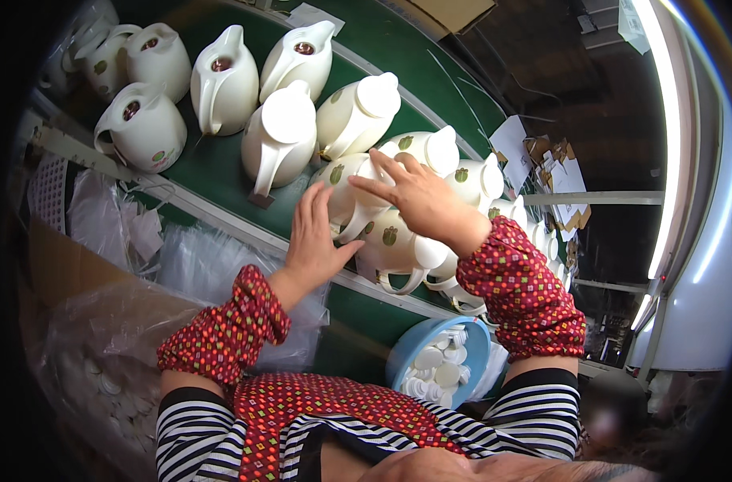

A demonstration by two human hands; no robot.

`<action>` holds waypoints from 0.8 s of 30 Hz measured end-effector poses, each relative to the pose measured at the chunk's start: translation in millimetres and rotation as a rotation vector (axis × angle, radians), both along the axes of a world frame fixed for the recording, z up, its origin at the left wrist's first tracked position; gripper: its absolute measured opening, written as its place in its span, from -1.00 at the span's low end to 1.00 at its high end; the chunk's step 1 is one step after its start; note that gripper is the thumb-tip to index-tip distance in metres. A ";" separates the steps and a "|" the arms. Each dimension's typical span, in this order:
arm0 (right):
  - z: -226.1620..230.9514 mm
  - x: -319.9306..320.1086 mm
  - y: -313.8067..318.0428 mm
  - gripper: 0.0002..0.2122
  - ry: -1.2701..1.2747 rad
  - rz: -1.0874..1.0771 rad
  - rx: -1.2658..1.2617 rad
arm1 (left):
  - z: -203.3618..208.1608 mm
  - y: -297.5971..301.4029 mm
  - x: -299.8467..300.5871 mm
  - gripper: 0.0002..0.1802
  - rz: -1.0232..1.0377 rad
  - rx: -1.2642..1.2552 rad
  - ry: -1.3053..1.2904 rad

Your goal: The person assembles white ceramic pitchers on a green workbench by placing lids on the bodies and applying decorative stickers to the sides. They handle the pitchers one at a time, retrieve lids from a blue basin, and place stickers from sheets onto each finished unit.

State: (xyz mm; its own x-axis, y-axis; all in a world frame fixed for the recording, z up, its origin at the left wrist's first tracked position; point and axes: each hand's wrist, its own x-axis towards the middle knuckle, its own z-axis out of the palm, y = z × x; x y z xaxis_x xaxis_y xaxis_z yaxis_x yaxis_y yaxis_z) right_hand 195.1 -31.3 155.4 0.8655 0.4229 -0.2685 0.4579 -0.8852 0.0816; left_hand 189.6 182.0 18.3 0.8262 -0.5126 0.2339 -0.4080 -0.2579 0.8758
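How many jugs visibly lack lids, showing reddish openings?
4, all upper left: nearest jug, one behind it, middle jug, rightmost jug. Others may be hidden at the far left.

Smooth, glossy plastic-looking jugs [344, 196] and crinkled, shiny plastic bags [209, 261].

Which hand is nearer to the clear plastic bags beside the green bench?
Left: the left hand is close beside the clear plastic bags. The right hand is farther right, at a white jug.

L hand [311, 243]: fingers ext. fwd, thumb out to R | R hand [426, 197]: back up, fingers spread, ptg L | L forearm [221, 325] angled fwd-R | R forearm [526, 293] angled fwd-L
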 end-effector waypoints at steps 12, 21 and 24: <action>7.5 14.5 13.3 -0.14 0.017 -0.136 0.012 | -22.8 -20.4 31.2 0.40 -0.214 0.098 0.180; 9.6 20.1 -1.8 -0.28 0.019 0.018 -0.026 | -21.5 -20.9 30.6 0.42 -0.210 0.116 0.194; 3.9 23.2 -7.0 -0.23 0.115 0.039 -0.031 | -23.2 -22.6 29.7 0.40 -0.223 0.079 0.183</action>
State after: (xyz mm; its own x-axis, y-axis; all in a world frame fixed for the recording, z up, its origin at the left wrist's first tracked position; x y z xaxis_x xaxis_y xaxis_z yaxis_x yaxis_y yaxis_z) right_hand 218.3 -38.3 159.2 0.8113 0.4455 -0.3786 0.4995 -0.8647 0.0532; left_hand 219.4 159.4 -5.0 0.7160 -0.6968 0.0434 -0.2991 -0.2499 0.9209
